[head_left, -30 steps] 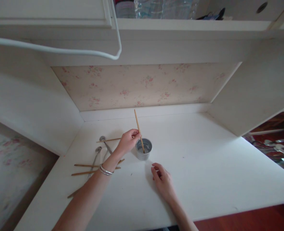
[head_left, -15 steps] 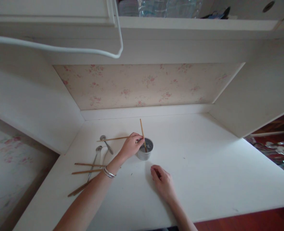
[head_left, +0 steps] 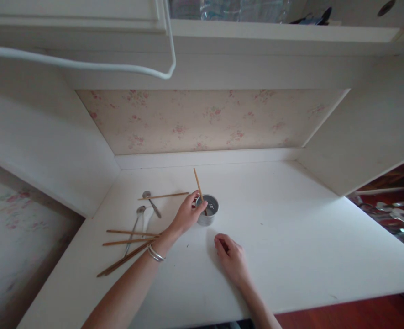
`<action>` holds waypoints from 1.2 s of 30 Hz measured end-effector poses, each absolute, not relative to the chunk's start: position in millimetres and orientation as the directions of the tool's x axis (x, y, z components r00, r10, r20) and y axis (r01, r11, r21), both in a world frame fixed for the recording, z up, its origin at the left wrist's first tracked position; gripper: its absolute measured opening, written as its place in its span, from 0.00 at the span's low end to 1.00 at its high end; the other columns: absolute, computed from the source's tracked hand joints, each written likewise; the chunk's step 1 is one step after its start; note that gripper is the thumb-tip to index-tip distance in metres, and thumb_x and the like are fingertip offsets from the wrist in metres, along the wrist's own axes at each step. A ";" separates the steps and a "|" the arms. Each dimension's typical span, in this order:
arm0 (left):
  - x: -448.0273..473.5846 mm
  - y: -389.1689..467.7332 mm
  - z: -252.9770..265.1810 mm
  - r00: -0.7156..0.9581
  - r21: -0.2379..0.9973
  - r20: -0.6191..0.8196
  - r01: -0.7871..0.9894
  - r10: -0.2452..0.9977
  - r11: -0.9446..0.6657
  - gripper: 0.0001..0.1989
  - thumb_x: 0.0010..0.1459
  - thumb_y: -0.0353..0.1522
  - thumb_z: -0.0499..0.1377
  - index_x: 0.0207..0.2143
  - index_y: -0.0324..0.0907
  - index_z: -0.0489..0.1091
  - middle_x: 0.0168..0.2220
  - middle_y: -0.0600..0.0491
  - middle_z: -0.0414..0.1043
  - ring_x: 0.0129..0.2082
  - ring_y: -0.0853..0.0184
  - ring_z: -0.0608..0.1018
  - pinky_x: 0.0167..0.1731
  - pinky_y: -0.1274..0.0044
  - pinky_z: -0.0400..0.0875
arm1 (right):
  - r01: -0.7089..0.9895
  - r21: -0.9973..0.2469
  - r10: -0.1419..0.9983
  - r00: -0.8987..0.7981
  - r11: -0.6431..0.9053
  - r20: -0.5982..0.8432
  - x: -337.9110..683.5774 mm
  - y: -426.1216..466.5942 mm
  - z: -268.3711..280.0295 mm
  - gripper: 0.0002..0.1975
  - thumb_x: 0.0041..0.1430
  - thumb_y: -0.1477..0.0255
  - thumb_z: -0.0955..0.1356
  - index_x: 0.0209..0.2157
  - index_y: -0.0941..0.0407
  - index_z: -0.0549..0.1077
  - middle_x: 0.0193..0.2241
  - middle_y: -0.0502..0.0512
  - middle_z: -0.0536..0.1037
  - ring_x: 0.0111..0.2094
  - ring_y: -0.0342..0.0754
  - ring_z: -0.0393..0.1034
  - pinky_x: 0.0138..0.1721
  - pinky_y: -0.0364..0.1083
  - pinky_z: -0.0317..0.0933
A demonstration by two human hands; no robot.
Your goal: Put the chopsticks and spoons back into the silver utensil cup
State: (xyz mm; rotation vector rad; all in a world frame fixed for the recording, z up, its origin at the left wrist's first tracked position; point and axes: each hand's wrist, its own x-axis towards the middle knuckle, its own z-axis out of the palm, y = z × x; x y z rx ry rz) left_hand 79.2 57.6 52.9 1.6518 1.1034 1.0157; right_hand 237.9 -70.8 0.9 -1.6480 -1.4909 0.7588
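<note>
A grey metal utensil cup (head_left: pixel 206 220) with holes in its bottom stands on the white table. One wooden chopstick (head_left: pixel 197 180) stands in it, tilted left against the rim. My left hand (head_left: pixel 190 211) is at the cup's left side, thumb and fingers apart around the chopstick and rim; whether it touches either is unclear. My right hand (head_left: pixel 232 257) rests on the table in front of the cup, fingers curled with nothing visible in them. Left of the cup lie another chopstick (head_left: pixel 170 196), a metal spoon (head_left: pixel 154 206), a white spoon (head_left: pixel 147 219), a long-handled spoon (head_left: pixel 133 230) and several chopsticks (head_left: pixel 126 259), partly behind my left wrist.
The white table (head_left: pixel 291 237) has side panels left and right and a flowered wall (head_left: pixel 215 121) behind. Overhead are a shelf (head_left: pixel 273 32) with plastic bottles and a white cable (head_left: pixel 102 68). Metal items (head_left: pixel 393 212) appear at the far right.
My left fingers have parted from their pinch on the chopstick and moved slightly left and down. The chopstick's top now leans further left. My right hand stays in place.
</note>
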 end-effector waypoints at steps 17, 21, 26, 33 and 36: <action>98.9 28.1 22.6 0.142 0.955 0.238 0.147 0.961 -0.258 0.35 0.44 0.32 0.68 0.55 0.42 0.61 0.51 0.46 0.68 0.52 0.58 0.71 0.54 0.66 0.63 | 0.292 -0.949 0.981 0.185 -0.116 -0.063 236.2 -65.9 4.2 0.16 0.58 0.58 0.64 0.34 0.55 0.74 0.24 0.52 0.75 0.25 0.47 0.69 0.27 0.44 0.61; 78.9 21.2 25.2 0.265 0.977 0.182 0.060 0.947 -0.205 0.37 0.44 0.31 0.69 0.56 0.42 0.59 0.52 0.46 0.69 0.51 0.59 0.72 0.54 0.65 0.63 | 0.225 -0.962 0.959 0.267 -0.155 -0.092 254.7 -38.7 14.5 0.20 0.56 0.55 0.64 0.35 0.58 0.72 0.23 0.52 0.74 0.20 0.44 0.66 0.22 0.42 0.60; 55.0 4.1 25.6 0.317 0.991 0.124 0.003 0.940 -0.132 0.37 0.43 0.29 0.69 0.55 0.43 0.60 0.53 0.46 0.69 0.52 0.59 0.72 0.56 0.63 0.61 | 0.507 -0.858 0.990 0.142 -0.078 -0.006 269.8 31.7 27.1 0.15 0.58 0.62 0.62 0.36 0.57 0.73 0.27 0.53 0.77 0.23 0.45 0.71 0.25 0.43 0.63; 43.4 -16.8 21.0 0.224 0.996 0.052 -0.080 0.973 -0.034 0.39 0.40 0.28 0.71 0.55 0.43 0.60 0.53 0.46 0.68 0.54 0.58 0.71 0.57 0.62 0.61 | 0.772 -0.588 0.970 -0.206 0.240 0.126 221.5 125.1 34.1 0.14 0.59 0.72 0.65 0.46 0.57 0.74 0.46 0.62 0.76 0.46 0.53 0.70 0.49 0.50 0.61; 40.5 -17.8 25.0 0.277 0.991 0.030 -0.134 0.960 0.008 0.41 0.40 0.28 0.71 0.57 0.43 0.59 0.54 0.45 0.68 0.54 0.57 0.70 0.57 0.63 0.61 | 0.762 -0.488 0.902 -0.405 0.425 0.151 183.4 144.6 34.9 0.21 0.59 0.73 0.66 0.54 0.58 0.69 0.54 0.62 0.71 0.55 0.55 0.63 0.57 0.51 0.55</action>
